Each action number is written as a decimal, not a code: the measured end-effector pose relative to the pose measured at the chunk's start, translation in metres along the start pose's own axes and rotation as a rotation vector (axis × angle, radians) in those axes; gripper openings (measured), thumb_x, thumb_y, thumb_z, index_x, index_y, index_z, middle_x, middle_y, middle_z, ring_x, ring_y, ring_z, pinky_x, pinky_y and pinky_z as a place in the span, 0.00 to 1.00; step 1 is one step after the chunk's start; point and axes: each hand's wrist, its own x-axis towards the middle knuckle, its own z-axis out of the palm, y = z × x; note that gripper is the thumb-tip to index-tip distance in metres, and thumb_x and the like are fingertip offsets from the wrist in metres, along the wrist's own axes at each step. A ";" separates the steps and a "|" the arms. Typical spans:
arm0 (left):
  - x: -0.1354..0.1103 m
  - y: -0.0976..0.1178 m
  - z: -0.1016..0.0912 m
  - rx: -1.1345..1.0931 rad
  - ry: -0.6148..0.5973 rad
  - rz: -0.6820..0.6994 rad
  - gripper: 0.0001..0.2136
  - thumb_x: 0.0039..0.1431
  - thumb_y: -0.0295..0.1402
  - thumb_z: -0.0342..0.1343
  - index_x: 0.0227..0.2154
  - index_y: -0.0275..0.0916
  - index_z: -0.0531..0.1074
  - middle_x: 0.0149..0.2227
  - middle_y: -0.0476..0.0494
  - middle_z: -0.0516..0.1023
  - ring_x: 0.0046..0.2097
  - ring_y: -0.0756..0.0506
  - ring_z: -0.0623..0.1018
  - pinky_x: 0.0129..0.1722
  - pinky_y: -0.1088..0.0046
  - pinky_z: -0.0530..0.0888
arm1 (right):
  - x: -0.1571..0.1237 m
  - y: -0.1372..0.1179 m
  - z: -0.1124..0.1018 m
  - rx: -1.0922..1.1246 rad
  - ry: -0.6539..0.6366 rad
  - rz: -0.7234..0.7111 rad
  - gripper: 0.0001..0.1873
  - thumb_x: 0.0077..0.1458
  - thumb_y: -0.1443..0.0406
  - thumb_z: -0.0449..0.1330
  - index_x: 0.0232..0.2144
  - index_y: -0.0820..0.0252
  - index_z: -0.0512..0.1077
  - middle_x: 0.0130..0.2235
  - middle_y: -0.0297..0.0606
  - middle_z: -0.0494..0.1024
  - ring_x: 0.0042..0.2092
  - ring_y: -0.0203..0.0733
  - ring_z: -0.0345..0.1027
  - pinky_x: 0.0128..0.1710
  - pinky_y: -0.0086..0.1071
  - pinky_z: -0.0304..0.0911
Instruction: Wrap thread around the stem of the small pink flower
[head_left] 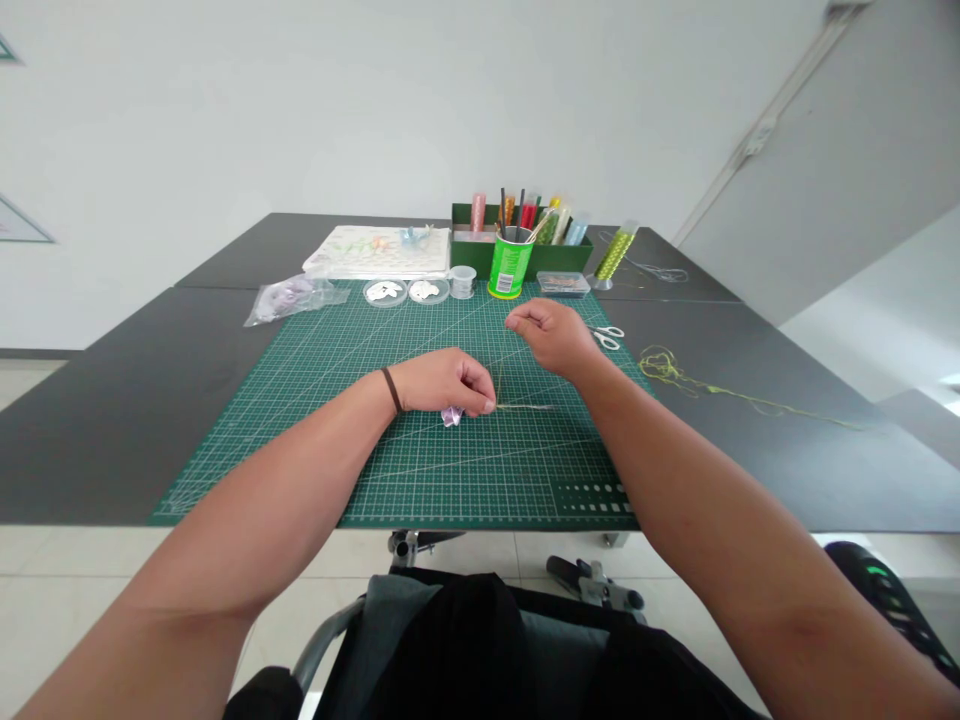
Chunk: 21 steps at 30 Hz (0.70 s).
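Observation:
My left hand (450,382) is closed in a pinch just above the cutting mat (420,470). Between its fingertips is a thin, pale wire-like stem (529,407) that sticks out to the right. A small light-purple ribbon-like flower (451,416) shows below that hand, partly covered by it. From the left fingertips a fine yellowish thread (500,380) rises toward my right hand (553,335). The right fingers are pinched together, raised above the mat, apparently on the thread's upper part. White-handled scissors (609,337) lie just beyond the right wrist, their blades partly hidden.
At the mat's far edge stand a green can (510,265) of sticks, two dishes of white pieces (385,291) and a clear box (564,285). Behind is a green tray (540,258) of tubes. A plastic bag (292,297) lies left, tangled yellow-green thread (667,370) right.

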 end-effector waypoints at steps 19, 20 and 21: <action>0.017 -0.021 -0.006 -0.219 0.705 -0.113 0.05 0.50 0.31 0.60 0.23 0.36 0.75 0.24 0.46 0.76 0.23 0.52 0.71 0.25 0.74 0.68 | -0.025 -0.046 -0.015 -0.152 0.297 -0.240 0.17 0.62 0.56 0.51 0.29 0.53 0.75 0.28 0.39 0.72 0.34 0.43 0.64 0.38 0.40 0.59; 0.018 -0.022 -0.007 -0.203 0.762 -0.102 0.05 0.51 0.32 0.60 0.23 0.37 0.75 0.24 0.46 0.76 0.23 0.52 0.70 0.26 0.73 0.68 | -0.025 -0.046 -0.015 -0.158 0.286 -0.255 0.17 0.62 0.56 0.51 0.29 0.53 0.75 0.28 0.39 0.73 0.33 0.43 0.64 0.38 0.40 0.59; 0.018 -0.022 -0.009 -0.185 0.822 -0.090 0.06 0.51 0.32 0.59 0.23 0.37 0.75 0.24 0.46 0.76 0.24 0.52 0.70 0.26 0.73 0.68 | -0.025 -0.045 -0.015 -0.163 0.275 -0.271 0.17 0.62 0.56 0.51 0.29 0.54 0.75 0.28 0.38 0.73 0.33 0.43 0.63 0.37 0.39 0.59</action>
